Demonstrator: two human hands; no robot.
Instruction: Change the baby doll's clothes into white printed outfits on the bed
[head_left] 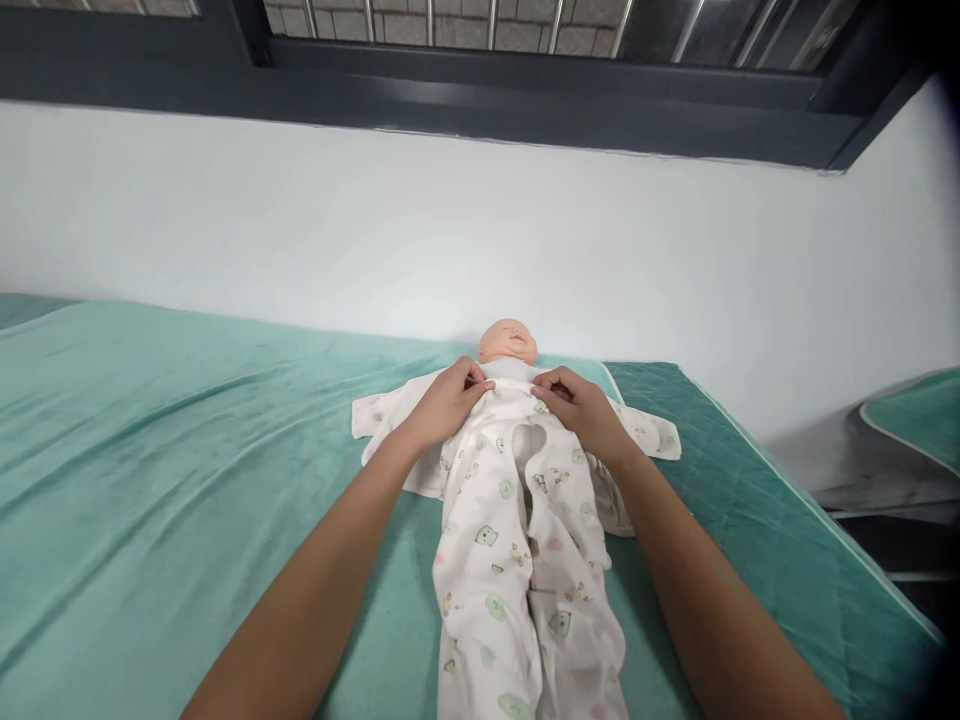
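Note:
A baby doll (508, 341) lies on its back, its head toward the wall. White baby pants (487, 530) with green and pink animal prints cover its legs and reach up to the chest. Beneath them a white printed baby top (652, 432) spreads out, its sleeves stretched to both sides. My left hand (450, 400) pinches the waistband of the pants at its left end. At the right end of the same waistband, my right hand (577, 405) has its fingers closed on the fabric. Some fingertips are hidden behind the cloth.
Under the doll, a green blanket (225, 480) with wrinkles covers the bed. A darker quilted cover (750, 520) shows at the right, near the bed's edge. Behind stand a white wall (375, 230) and a dark window frame (525, 105) with metal bars.

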